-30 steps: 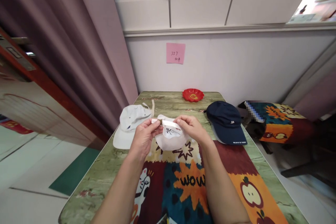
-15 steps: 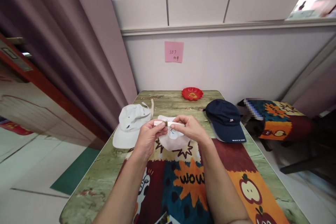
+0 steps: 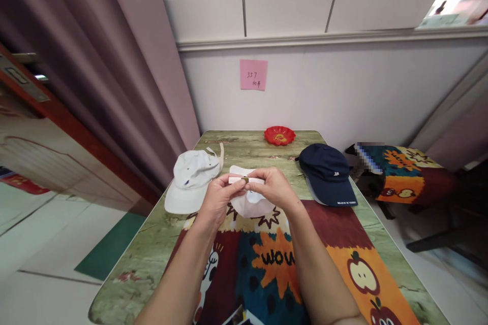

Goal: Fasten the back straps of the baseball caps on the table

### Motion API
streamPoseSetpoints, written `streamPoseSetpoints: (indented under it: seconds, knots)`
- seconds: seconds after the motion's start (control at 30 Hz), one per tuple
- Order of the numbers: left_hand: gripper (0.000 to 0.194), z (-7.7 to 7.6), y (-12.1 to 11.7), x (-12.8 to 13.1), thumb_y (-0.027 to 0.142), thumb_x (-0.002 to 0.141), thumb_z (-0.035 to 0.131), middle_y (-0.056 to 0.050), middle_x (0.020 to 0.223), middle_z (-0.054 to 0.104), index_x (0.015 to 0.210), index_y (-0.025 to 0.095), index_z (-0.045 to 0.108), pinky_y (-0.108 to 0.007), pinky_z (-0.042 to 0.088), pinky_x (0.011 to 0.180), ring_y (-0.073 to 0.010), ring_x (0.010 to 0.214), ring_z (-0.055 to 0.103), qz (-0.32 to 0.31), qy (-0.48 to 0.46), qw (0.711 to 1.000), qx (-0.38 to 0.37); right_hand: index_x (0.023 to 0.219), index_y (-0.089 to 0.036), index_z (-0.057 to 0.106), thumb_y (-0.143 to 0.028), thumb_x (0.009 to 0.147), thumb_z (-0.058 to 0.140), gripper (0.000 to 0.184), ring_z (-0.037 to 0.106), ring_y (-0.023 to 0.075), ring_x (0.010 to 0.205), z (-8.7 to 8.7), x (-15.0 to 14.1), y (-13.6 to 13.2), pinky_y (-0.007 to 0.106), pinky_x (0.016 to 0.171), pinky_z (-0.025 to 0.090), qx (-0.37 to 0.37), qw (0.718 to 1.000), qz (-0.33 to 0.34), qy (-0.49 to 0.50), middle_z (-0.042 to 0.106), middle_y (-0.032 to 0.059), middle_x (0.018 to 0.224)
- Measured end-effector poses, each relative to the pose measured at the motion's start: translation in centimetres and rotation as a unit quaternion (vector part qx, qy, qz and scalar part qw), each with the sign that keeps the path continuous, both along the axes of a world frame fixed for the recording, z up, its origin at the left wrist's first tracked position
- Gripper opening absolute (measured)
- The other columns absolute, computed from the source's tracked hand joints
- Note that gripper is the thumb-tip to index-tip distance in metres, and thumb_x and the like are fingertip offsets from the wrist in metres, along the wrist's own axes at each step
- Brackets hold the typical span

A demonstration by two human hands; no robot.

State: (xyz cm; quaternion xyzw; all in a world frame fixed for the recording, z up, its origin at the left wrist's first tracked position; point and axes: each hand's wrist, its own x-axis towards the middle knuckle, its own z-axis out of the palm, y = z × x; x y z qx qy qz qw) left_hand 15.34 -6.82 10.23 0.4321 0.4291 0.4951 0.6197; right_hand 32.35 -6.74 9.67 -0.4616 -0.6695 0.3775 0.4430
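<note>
A white cap [image 3: 251, 205] is held upside down over the middle of the table, its back strap [image 3: 246, 180] stretched level between my hands. My left hand [image 3: 220, 198] pinches the strap's left end. My right hand [image 3: 271, 189] pinches the strap just right of a small metal buckle [image 3: 246, 180]. Both hands are closed on the strap, thumbs nearly touching at the buckle. The cap's crown hangs below my fingers, partly hidden by them.
A second white cap [image 3: 189, 179] lies at the left, a navy cap [image 3: 327, 172] at the right, a red dish [image 3: 279, 135] at the far edge. A colourful printed cloth [image 3: 274, 264] covers the green table [image 3: 152, 249]. A chair [image 3: 404, 177] stands to the right, a purple curtain [image 3: 114, 71] to the left.
My hands have drawn closer together along the strap, so less of it shows between them. The cap has lifted slightly and the buckle now sits between my thumbs.
</note>
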Motion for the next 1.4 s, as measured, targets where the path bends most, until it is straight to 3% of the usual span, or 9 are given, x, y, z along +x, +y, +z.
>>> streamPoseSetpoints:
  seconds: [0.17, 0.4, 0.57, 0.7, 0.97, 1.4]
  knots:
    - [0.034, 0.2, 0.9, -1.1, 0.027, 0.05, 0.093, -0.002, 0.072, 0.07, 0.072, 0.011, 0.072, -0.027, 0.056, 0.074, -0.0137, 0.068, 0.066, 0.03, -0.021, 0.999, -0.009, 0.093, -0.017, 0.078, -0.034, 0.079, 0.07, 0.023, 0.066, 0.0189, 0.081, -0.1, 0.6, 0.3, 0.026, 0.071, 0.046, -0.019, 0.998, 0.049, 0.046, 0.076, 0.0037, 0.087]
    - [0.035, 0.1, 1.2, -1.4, 0.025, 0.049, 0.094, -0.005, 0.075, 0.073, 0.071, 0.011, 0.071, -0.029, 0.056, 0.074, -0.0152, 0.069, 0.067, 0.003, -0.02, 0.999, -0.03, 0.083, -0.015, 0.074, -0.03, 0.08, 0.066, 0.017, 0.06, 0.0139, 0.069, -0.2, 1.2, 0.7, 0.024, 0.065, 0.043, -0.031, 0.995, 0.029, 0.092, 0.072, 0.0027, 0.076]
    - [0.034, 0.3, 1.0, -0.8, 0.026, 0.05, 0.093, -0.004, 0.072, 0.073, 0.068, 0.012, 0.069, -0.028, 0.055, 0.073, -0.0146, 0.068, 0.066, 0.0, -0.014, 1.0, -0.026, 0.088, -0.017, 0.076, -0.035, 0.08, 0.068, 0.021, 0.063, 0.0163, 0.076, 0.1, 1.1, 0.4, 0.025, 0.069, 0.044, -0.029, 0.999, 0.031, 0.029, 0.074, 0.0028, 0.082]
    - [0.03, 0.2, 0.7, -0.3, 0.026, 0.053, 0.091, -0.003, 0.069, 0.071, 0.069, 0.012, 0.07, -0.024, 0.051, 0.066, -0.013, 0.064, 0.064, -0.004, 0.002, 1.0, -0.013, 0.087, -0.018, 0.079, -0.044, 0.074, 0.077, 0.029, 0.066, 0.0208, 0.08, 0.0, 0.6, 0.3, 0.027, 0.07, 0.044, -0.026, 0.999, -0.01, -0.042, 0.076, 0.0043, 0.084]
    - [0.027, -0.3, 0.5, 0.0, 0.027, 0.058, 0.087, -0.003, 0.072, 0.071, 0.075, 0.011, 0.074, -0.023, 0.048, 0.063, -0.0119, 0.064, 0.061, -0.003, 0.029, 1.0, 0.004, 0.088, -0.018, 0.08, -0.041, 0.08, 0.071, 0.026, 0.065, 0.0199, 0.079, -0.9, 0.3, 0.7, 0.025, 0.066, 0.044, -0.027, 1.0, 0.014, -0.002, 0.076, 0.0038, 0.083]
    - [0.024, -0.2, 0.5, -0.3, 0.025, 0.058, 0.088, -0.001, 0.076, 0.07, 0.073, 0.014, 0.072, -0.023, 0.048, 0.065, -0.0129, 0.068, 0.061, -0.007, 0.056, 0.998, 0.022, 0.086, -0.017, 0.08, -0.032, 0.08, 0.065, 0.022, 0.064, 0.0175, 0.075, -0.5, 0.6, 0.4, 0.024, 0.065, 0.044, -0.005, 1.0, 0.027, 0.006, 0.075, 0.0023, 0.08]
